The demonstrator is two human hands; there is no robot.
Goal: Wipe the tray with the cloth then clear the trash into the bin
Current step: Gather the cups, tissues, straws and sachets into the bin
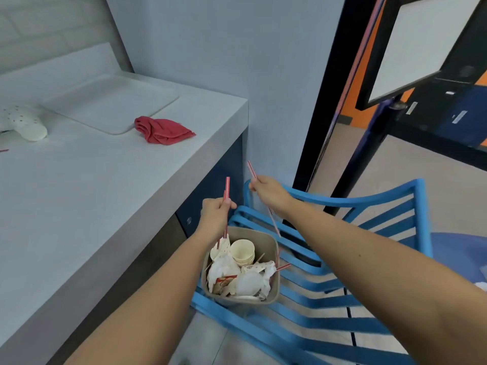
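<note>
Grey counter [105,180] runs along our left; on it lies the pale tray [113,101], with the red cloth [162,130] crumpled just beside its near corner.

Head view: we judge the step in hand to be clearing trash. The left hand [216,212] pinches red-striped straws [227,185] between thumb and curled fingers, lower ends just above the bin [271,242]. The right hand [268,191] grips a single straw [251,169] in a closed fist; its lower end hangs outside the rim, over the chair slats. We advise bringing that hand inward over the opening before letting go. The bin is near full of paper cups [242,251] and wrappers, so straws should go in end-first and low, lest they bounce out.

A spotted cup [23,122] lies on the counter at far left, not yet cleared. The bin stands on a blue slatted chair [369,204] against a pale blue wall. A black door frame [321,101] and a white sign panel [421,48] stand to our right.
</note>
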